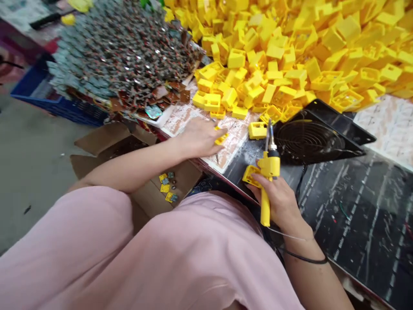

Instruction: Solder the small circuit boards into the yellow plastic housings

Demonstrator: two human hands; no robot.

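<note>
My left hand (pixel 198 137) is over the white patterned board at the table edge, its fingers closed round a small yellow plastic housing (pixel 222 137) that they partly cover. In my right hand (pixel 284 200) is a yellow soldering iron (pixel 265 206), held upright with its metal tip pointing away from me; a thin wire trails from its lower end. The same hand also grips a second yellow plastic housing (pixel 251 176) between thumb and fingers. Just beyond the iron, another yellow housing (pixel 257 130) lies on the table.
A large heap of yellow housings (pixel 267 64) covers the back. Stacked circuit boards (pixel 129 51) rise at the left, by a blue crate (pixel 58 105). A black fan (pixel 312 140) lies right of the iron. Below the table edge stands an open cardboard box (pixel 151 198) with several pieces inside.
</note>
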